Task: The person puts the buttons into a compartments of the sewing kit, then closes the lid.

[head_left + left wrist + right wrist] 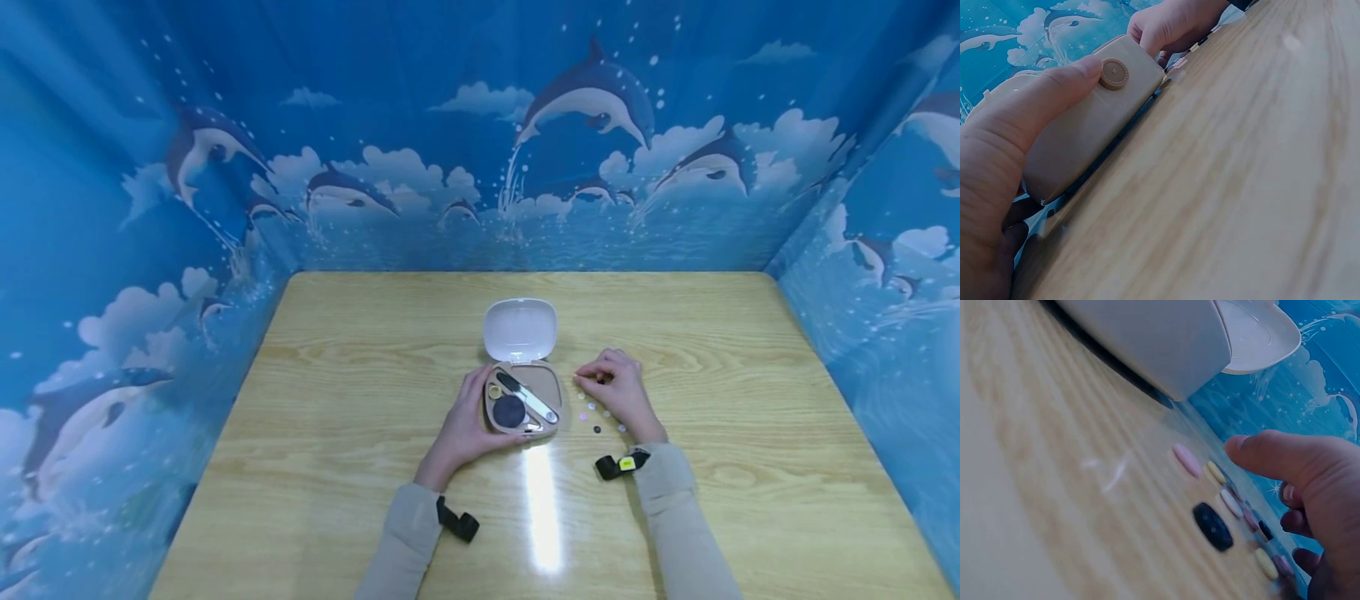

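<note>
A beige sewing box stands on the table with its white lid tipped back. Inside lie thread snips with a dark tip, a dark round disc and a small gold ring. My left hand grips the box from its left, the thumb along the front beside a brown button-shaped knob. Right of the box, my right hand hovers low over loose buttons, thumb and forefinger drawn together. Whether a button is between those fingertips is hidden. A black button and a pink button lie below it.
Several more small pale buttons are scattered close to the right hand. The wooden table is bounded at the back and sides by a blue dolphin-print curtain. Black camera mounts sit on both wrists.
</note>
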### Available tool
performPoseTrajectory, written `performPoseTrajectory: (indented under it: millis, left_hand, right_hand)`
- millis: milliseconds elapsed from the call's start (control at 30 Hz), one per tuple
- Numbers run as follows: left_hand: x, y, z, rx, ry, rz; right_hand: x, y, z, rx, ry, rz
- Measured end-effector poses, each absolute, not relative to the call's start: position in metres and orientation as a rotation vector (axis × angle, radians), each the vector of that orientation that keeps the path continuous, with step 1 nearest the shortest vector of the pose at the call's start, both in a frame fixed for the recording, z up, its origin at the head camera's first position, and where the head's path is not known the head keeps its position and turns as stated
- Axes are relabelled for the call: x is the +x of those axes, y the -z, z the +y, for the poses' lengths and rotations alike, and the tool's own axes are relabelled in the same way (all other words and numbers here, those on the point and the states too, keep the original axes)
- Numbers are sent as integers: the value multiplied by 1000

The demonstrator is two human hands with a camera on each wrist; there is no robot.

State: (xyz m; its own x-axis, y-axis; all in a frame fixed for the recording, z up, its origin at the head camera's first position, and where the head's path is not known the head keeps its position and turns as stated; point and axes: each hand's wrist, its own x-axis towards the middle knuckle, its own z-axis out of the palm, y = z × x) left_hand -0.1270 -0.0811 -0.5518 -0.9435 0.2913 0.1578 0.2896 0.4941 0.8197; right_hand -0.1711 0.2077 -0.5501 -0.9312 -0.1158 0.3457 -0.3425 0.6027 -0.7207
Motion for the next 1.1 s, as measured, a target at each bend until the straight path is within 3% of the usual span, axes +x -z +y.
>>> performPoseTrajectory:
  millis: [233,533,1100]
  left_hand:
    - [-127,552,-81,529,-1489,2706]
    - [-127,551,-81,528,-1498,2703]
    - [-126,550,-82,541,-1483,2710]
  right_hand:
    - [-171,537,201,313,-1297,-2601]
    - [-178,520,179,437,-1322,-2450]
    - [-179,526,131,468,-1409,-2504]
